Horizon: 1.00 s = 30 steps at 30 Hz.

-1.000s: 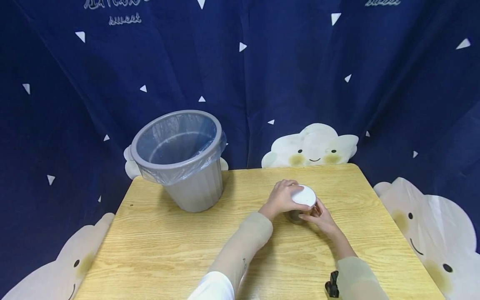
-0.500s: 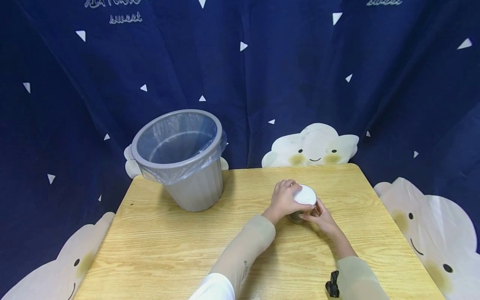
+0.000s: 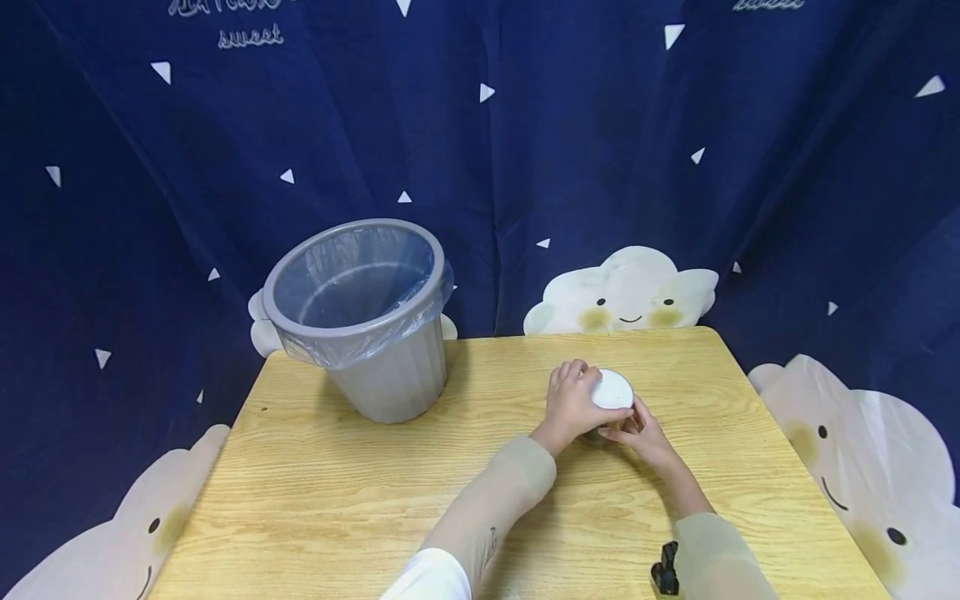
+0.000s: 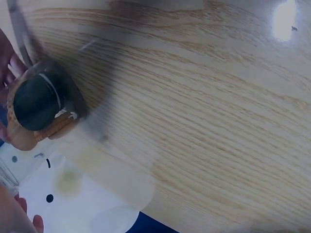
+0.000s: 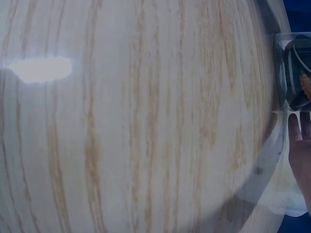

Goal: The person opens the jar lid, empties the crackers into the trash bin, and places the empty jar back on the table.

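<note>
A clear jar (image 4: 77,104) with a round white lid (image 3: 612,390) stands at the right of the table. Dark round pieces and orange-brown ridged ones, like biscuits, show through its wall in the left wrist view. My left hand (image 3: 573,402) grips the lid from the left, thumb along its near edge and fingers over the far side. Below the lid, my right hand (image 3: 640,435) holds the jar's body from the right. In the right wrist view, the fingers of that hand (image 5: 302,155) lie against the clear wall. Both hands hide much of the jar in the head view.
A grey bin (image 3: 393,375) lined with a clear bag stands at the back left of the wooden table (image 3: 360,500). Behind the table hangs a dark blue curtain (image 3: 420,108) with clouds and triangles. A black bracket (image 3: 665,569) sits beside the right sleeve.
My left hand has turned a little on the lid, its wrist and forearm shifting to the right. The right hand and the jar have stayed in place.
</note>
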Each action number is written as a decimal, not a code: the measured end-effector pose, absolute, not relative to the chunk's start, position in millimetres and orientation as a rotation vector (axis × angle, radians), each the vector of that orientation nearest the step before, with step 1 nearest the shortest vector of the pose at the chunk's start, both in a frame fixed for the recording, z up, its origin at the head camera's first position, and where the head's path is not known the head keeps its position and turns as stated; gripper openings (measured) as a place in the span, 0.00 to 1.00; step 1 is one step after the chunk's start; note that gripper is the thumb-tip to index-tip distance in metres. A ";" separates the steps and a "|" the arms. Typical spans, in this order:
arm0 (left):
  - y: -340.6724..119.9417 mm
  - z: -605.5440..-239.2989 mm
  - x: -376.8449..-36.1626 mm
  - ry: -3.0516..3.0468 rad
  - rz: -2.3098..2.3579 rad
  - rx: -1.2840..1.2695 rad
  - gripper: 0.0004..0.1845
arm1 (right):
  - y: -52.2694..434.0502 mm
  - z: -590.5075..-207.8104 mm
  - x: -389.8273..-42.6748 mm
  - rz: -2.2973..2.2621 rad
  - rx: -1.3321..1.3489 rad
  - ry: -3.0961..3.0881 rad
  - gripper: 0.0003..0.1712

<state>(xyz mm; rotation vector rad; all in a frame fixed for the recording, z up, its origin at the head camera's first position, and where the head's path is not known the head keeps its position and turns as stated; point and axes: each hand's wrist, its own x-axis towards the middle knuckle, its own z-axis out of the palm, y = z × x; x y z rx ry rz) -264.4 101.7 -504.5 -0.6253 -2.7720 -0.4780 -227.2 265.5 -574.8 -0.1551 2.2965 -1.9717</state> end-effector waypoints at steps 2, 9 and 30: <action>102.7 -505.6 -264.4 -2.776 -0.484 -0.613 0.35 | 264.4 -571.3 -226.0 -1.983 -0.152 2.278 0.51; 101.4 -506.1 -263.4 -2.782 -0.436 -0.641 0.38 | 266.0 -575.1 -227.2 -1.972 -0.153 2.288 0.51; 74.1 -497.1 -287.1 -2.762 -0.522 -1.125 0.40 | 267.2 -579.1 -230.1 -1.936 -0.159 2.353 0.52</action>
